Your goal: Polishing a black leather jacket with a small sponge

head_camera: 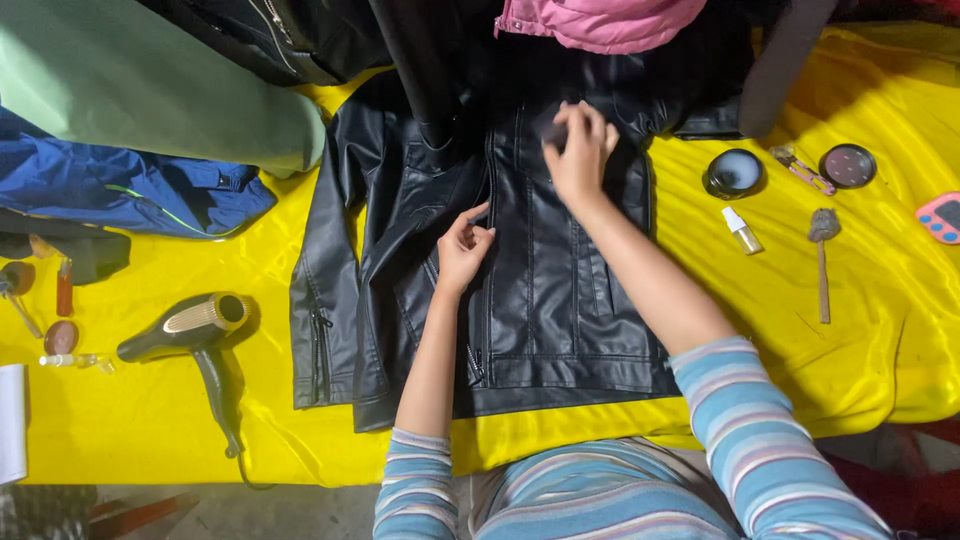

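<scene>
Jacket (540, 270) glossy black. Cloth (150, 420) bright yellow. Hair dryer (195, 330) black, gold nozzle. Sleeves (760, 430) striped blue, grey, pink. Folded garment (120, 185) dark blue. Padded garment (600, 20) pink. Timer (940, 217) pink.

The jacket (540, 290) lies flat at the centre of the worktop (880, 330), with the hair dryer (195, 335) to its left, the small bottle (742, 231) and brush (823, 260) to its right, and both hands on it.

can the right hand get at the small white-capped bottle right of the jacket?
Probably yes. The right hand rests on the black jacket; the bottle lies on bare yellow cloth, nothing between.
</scene>
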